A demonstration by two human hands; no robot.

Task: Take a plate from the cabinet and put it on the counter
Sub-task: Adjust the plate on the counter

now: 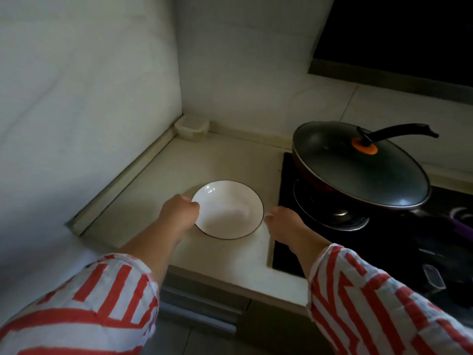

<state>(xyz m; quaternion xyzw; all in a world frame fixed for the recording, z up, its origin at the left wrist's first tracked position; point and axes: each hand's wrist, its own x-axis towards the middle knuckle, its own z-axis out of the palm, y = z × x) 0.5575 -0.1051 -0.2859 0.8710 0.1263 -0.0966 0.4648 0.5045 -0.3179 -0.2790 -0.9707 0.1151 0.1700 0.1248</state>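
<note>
- The plate (228, 210), white with a thin dark rim, sat flat on the pale bench (225, 265), between the two hands and a little beyond them.
- The main risk, as I judged it, was a nudge on letting go: the left hand (179, 212) was at the plate's near-left edge, and a careless pull back could drag the plate toward the bench's front edge, which lay just behind the wrists.
- A second risk lay to the right: a lidded pan (361, 165) sat on the dark cooktop (320, 242) beyond the right hand, its rim overhanging that side, so a wide sweep of that arm could knock it.
- The striped sleeves (371, 303) hung loose near the bench edge and could catch the plate's rim if the arms drew back low.
- The left hand was curled, fingers bent around the plate's left rim; it seemed to be pinching the edge, though the blur left the firmness of the grip unclear.
- The right hand (281, 221) was loosely curled just beside the plate's right rim; whether it touched the plate I could not tell, and it held nothing visible.
- A small clear lidded box (192, 128) stood in the far corner, well beyond both hands.
</note>
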